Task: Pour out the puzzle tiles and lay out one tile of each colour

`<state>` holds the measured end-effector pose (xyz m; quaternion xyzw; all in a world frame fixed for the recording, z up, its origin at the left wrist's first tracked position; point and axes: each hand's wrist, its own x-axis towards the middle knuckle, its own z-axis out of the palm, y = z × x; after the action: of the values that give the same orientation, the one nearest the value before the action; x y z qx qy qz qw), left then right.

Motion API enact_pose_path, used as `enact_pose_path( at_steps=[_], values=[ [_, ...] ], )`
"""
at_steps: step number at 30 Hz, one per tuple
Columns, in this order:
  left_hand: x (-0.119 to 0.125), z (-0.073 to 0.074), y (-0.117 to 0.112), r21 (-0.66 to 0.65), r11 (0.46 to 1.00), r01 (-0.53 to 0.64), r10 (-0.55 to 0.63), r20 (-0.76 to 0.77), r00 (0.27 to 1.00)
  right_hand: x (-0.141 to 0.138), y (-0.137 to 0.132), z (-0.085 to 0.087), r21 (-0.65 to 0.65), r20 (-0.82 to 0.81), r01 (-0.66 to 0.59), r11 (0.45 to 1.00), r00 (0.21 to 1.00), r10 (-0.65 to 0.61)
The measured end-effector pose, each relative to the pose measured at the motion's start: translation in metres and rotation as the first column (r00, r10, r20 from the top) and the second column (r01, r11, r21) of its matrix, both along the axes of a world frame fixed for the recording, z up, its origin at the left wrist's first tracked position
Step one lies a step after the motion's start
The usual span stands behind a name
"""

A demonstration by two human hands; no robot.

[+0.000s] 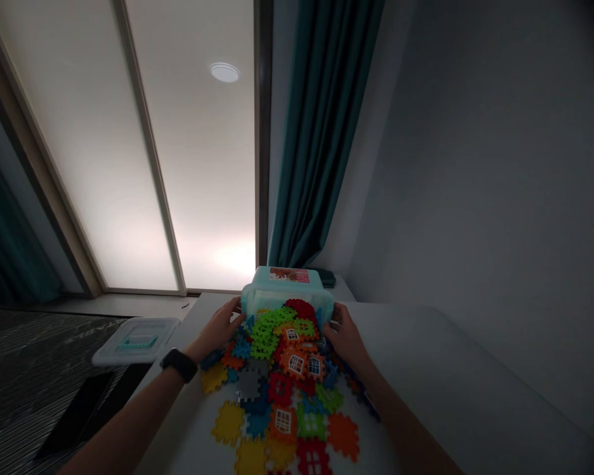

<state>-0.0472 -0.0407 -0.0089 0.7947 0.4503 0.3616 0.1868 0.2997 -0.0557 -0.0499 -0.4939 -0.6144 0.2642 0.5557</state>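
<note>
Left hand (pixel 218 324) and right hand (pixel 345 338), fingers (pixel 231 309) gripping sides of tipped plastic bin (pixel 257 297), interlocking toy tiles (pixel 282 389) spilled across surface (pixel 426 369), open room rightward

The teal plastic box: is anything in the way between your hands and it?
No, nothing visible is. Your left hand and right hand touch the sides of the teal plastic box directly. The colourful toy pieces lie heaped between the hands.

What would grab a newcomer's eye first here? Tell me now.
A heap of bright plastic interlocking tiles fans across the white table at centre, spilling from a tipped clear turquoise box. The left hand, with a black watch, and the right hand grip the box's sides. A clear lid lies at left.
</note>
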Motion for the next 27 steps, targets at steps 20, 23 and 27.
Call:
enact_pose_path(
  at_steps=[20,23,27],
  values=[
    [-0.008,0.021,-0.028,0.169,0.982,-0.080,0.076,0.035,0.997,-0.008,-0.009,0.023,0.026,0.026,-0.062,0.998,0.998,0.061],
    [-0.008,0.024,-0.030,0.183,0.979,-0.086,0.083,0.022,0.996,-0.007,-0.012,0.025,0.025,0.016,-0.074,0.997,0.997,0.073],
    [-0.007,0.033,-0.033,0.194,0.976,-0.099,0.097,0.023,0.995,-0.006,-0.016,0.034,0.054,0.013,-0.067,0.996,0.998,0.066]
  ],
)
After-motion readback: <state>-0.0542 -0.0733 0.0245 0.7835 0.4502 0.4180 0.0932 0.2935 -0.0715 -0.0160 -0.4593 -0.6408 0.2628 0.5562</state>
